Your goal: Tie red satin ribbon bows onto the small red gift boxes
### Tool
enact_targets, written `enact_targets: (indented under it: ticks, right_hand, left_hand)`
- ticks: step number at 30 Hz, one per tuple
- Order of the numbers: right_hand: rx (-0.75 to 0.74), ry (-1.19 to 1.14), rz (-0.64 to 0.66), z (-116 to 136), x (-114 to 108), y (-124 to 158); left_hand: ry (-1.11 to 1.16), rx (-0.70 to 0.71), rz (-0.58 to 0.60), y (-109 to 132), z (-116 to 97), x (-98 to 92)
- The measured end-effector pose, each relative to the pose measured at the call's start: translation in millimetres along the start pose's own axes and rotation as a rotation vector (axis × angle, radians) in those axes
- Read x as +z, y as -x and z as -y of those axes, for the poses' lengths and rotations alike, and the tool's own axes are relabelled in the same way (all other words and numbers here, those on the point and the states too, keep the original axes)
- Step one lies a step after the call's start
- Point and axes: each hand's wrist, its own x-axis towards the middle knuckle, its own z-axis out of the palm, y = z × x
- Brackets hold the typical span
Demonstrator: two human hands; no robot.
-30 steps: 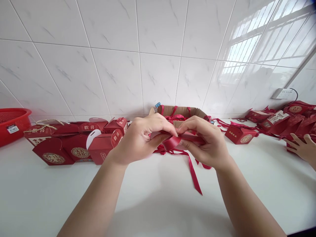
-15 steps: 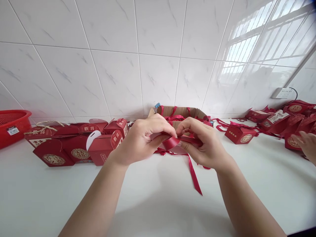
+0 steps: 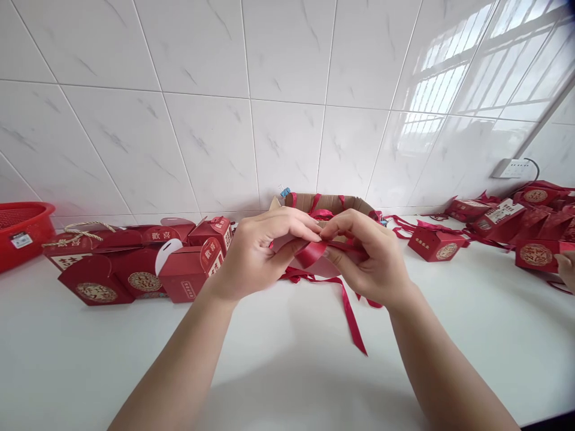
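Observation:
Both hands meet in the middle of the head view, pinching a red satin ribbon (image 3: 311,254) between them. My left hand (image 3: 265,251) has thumb and fingers closed on the ribbon's loop. On the other side, my right hand (image 3: 366,254) grips the ribbon close to the same spot, fingertips almost touching the left ones. A loose ribbon tail (image 3: 351,317) hangs down and lies toward the front of the white table. Just behind the hands is a cardboard box (image 3: 354,205) with red ribbons draped over its rim; my hands hide part of it.
Red gift boxes (image 3: 144,263) stand in a group on the left, beside a red plastic basket (image 3: 27,230). One red box (image 3: 438,242) sits at right. More red boxes (image 3: 498,218) are piled farther right, where another person's hand (image 3: 566,269) touches a box. A tiled wall (image 3: 287,137) rises behind.
My fingers have shifted slightly and drawn closer around the ribbon loop. At the right edge, the other person's hand has moved outward, uncovering more of a red box.

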Motion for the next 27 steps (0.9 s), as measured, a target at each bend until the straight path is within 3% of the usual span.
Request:
enact_targets:
  ticks: [13,19,27]
  right_hand:
    - [0.088,-0.119,0.062,-0.8,-0.3,1.2]
    - [-0.008,-0.036,-0.005,-1.8,2.7,-0.1]
    - [-0.004,-0.007,-0.028,-1.5,4.9,-0.9]
  left_hand:
    - [-0.028,0.017,0.049,1.6,0.4,-1.2]
    - [-0.04,0.039,0.026,-0.1,0.8,-2.8]
    - [-0.061,0.049,0.024,0.6,2.3,-1.6]
